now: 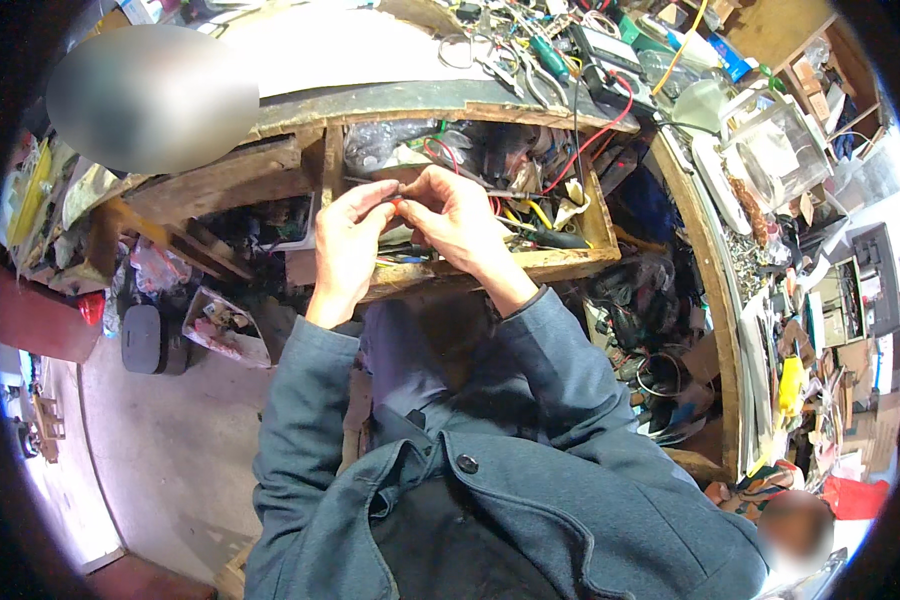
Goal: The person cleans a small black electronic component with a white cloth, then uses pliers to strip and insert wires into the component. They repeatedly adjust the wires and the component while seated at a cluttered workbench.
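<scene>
Both hands meet above an open wooden drawer [490, 268] full of tools and wires. Between the fingertips is a small red piece [397, 201] with a dark end, too small to tell its kind. My left hand [346, 240] pinches it from the left, thumb and fingers pressed together. From the other side my right hand [460, 222] grips it with thumb and forefinger. Below the right hand, a screwdriver with a dark handle [560, 239] lies in the drawer among yellow-handled tools. Clear plastic bags [375, 145] fill its back left part.
Pliers [540, 82], a green-handled tool [549, 58] and a meter with a red lead [610, 50] crowd the workbench top. Cluttered shelves with a wooden edge [705, 230] stand at right. On the floor at left are an open box [225, 325] and a grey case [142, 338].
</scene>
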{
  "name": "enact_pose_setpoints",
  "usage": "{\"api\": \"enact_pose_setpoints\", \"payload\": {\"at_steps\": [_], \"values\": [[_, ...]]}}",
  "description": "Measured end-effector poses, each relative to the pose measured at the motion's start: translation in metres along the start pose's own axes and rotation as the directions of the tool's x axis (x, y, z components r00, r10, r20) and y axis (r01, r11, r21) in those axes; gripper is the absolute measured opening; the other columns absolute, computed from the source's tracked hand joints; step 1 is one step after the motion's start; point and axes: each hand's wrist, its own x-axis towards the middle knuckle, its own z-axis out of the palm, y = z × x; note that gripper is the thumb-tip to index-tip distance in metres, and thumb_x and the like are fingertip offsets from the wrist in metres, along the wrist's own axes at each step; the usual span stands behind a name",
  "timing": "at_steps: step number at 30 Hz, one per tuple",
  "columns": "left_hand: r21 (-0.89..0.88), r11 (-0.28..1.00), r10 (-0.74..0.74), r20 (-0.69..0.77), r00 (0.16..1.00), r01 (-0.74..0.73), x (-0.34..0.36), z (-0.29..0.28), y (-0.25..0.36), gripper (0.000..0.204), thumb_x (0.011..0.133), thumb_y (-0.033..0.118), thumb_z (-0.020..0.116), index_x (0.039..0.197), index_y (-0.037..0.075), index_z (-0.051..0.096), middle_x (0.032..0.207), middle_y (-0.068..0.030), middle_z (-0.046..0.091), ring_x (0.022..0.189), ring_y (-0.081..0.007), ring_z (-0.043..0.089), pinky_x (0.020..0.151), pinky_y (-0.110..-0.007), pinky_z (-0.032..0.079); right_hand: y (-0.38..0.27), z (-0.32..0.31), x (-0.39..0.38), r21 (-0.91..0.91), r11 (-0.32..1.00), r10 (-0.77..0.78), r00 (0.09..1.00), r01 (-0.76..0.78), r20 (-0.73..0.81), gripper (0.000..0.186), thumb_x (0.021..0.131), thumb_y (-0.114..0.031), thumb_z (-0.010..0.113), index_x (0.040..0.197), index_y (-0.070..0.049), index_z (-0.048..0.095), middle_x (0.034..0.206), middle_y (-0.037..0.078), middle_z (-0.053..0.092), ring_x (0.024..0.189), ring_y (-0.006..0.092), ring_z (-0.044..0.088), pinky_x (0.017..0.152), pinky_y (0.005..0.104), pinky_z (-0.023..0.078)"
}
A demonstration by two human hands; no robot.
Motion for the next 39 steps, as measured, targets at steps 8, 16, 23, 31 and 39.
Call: {"api": "enact_pose_setpoints", "payload": {"at_steps": [8,16,23,31,39], "values": [[0.014,0.999,0.047,-0.004,0.999,-0.047,-0.004,0.004,0.011,0.029,0.097,-0.004,0.06,0.125,-0.003,0.067,0.12,-0.0106,0.071,0.107,-0.0161,0.068,0.095,-0.029,0.055,-0.008,-0.004,-0.006,0.163,0.987,0.001,1.0,-0.003,0.013,0.023,0.088,-0.01,0.075,0.108,-0.001,0.068,0.089,0.007,0.074,0.075,0.01,0.067,0.068,0.0275,0.056],[0.111,0.989,0.099,-0.033,0.995,-0.094,-0.006,0.005,0.009,0.028,0.097,-0.005,0.06,0.123,-0.005,0.068,0.121,-0.0124,0.072,0.109,-0.018,0.069,0.098,-0.03,0.054,-0.009,0.0,-0.008,0.07,0.997,-0.009,1.0,0.009,0.003,0.026,0.093,-0.011,0.076,0.112,0.0,0.062,0.086,0.006,0.071,0.07,0.0082,0.066,0.062,0.0229,0.055],[0.197,0.965,0.169,0.048,0.985,-0.175,-0.007,0.002,0.013,0.036,0.096,-0.007,0.056,0.131,-0.002,0.063,0.129,-0.0109,0.069,0.119,-0.0162,0.064,0.104,-0.03,0.049,-0.008,0.003,-0.007,-0.039,0.995,-0.098,0.989,0.094,-0.11,0.021,0.089,-0.017,0.076,0.1,0.001,0.071,0.081,0.01,0.074,0.069,0.0117,0.068,0.065,0.0282,0.054],[0.143,0.981,0.122,0.093,0.988,-0.134,-0.011,0.01,0.018,0.045,0.091,-0.011,0.062,0.135,-0.001,0.06,0.133,-0.0102,0.066,0.118,-0.0159,0.064,0.104,-0.03,0.05,0.002,-0.01,-0.007,0.099,0.995,-0.011,0.997,0.019,-0.081,0.014,0.089,-0.012,0.075,0.097,0.0,0.072,0.082,0.007,0.075,0.068,0.009,0.067,0.064,0.027,0.054],[0.164,0.976,0.146,0.002,0.989,-0.144,-0.008,0.008,0.013,0.042,0.089,-0.007,0.069,0.13,-0.001,0.062,0.127,-0.0105,0.069,0.112,-0.0164,0.066,0.1,-0.03,0.052,0.002,-0.006,-0.004,0.151,0.988,-0.003,0.999,0.009,-0.036,0.016,0.092,-0.015,0.073,0.098,0.0,0.073,0.079,0.004,0.072,0.068,0.0074,0.063,0.062,0.0257,0.051]]}}
